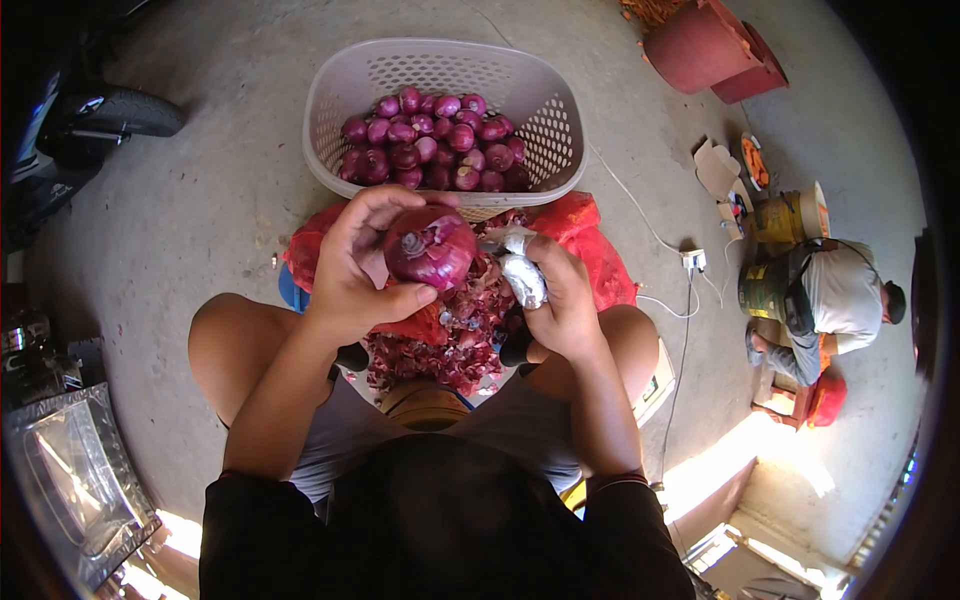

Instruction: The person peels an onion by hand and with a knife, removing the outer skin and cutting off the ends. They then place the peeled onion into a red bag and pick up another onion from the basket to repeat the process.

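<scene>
My left hand is closed around a large red onion, its papery top turned up toward me and its skin partly torn. Just to the right, my right hand grips a small tool with a shiny silver wrapping. A thin greyish part of it points toward the onion; its exact kind is hard to make out. Beneath both hands lies a heap of loose onion skins, with red mesh sacking around it.
A grey plastic basket of several red onions stands ahead. White cable and a power strip lie to the right. Farther right, a person bends beside buckets. Red tubs stand far right; a motorcycle wheel is left.
</scene>
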